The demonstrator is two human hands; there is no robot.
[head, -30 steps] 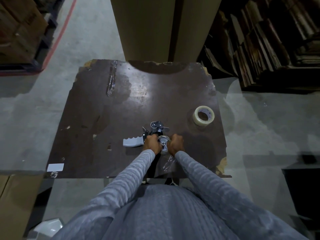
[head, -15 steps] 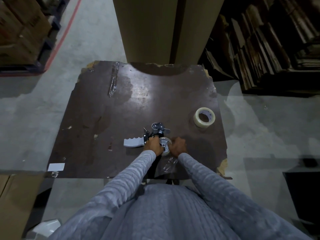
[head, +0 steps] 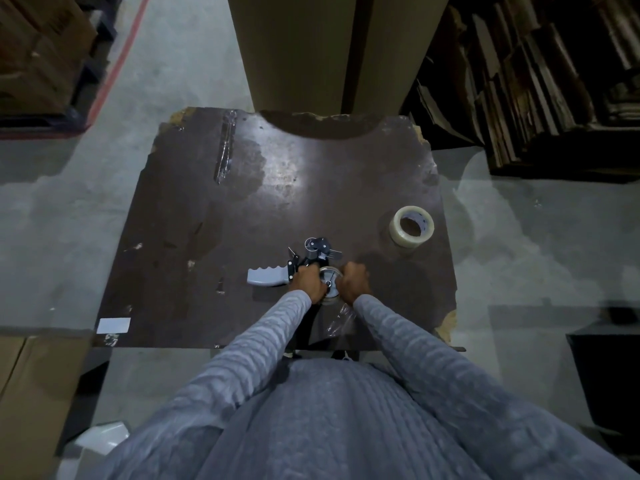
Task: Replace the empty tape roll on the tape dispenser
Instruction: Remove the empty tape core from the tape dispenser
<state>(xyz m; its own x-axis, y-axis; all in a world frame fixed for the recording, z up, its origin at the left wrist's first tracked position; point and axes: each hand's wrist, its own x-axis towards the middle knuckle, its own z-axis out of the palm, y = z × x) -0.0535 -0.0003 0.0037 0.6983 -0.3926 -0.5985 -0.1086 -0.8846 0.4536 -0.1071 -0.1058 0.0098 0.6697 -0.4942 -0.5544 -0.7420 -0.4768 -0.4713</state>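
The tape dispenser point(head: 313, 258) lies on its side on the dark brown table point(head: 214, 237), its grey handle point(head: 266, 276) pointing left. The near-empty roll point(head: 330, 282) sits on the dispenser's hub between my hands. My left hand point(head: 310, 282) grips the dispenser frame at the roll's left side. My right hand point(head: 354, 281) is closed on the roll's right edge. A loose strip of clear tape point(head: 341, 318) trails toward the table's near edge. A full roll of clear tape point(head: 412, 226) lies flat near the table's right edge.
A tall cardboard panel point(head: 332, 50) stands behind the table. Stacked cardboard sheets point(head: 540, 74) fill the right background. Boxes on a pallet point(head: 41, 57) are at far left, and a carton point(head: 31, 393) sits at the near left. A white label point(head: 113, 324) is stuck at the table's near-left corner.
Both hands stay on the dispenser and the old roll with only slight shifting. The camera view has drifted a little.
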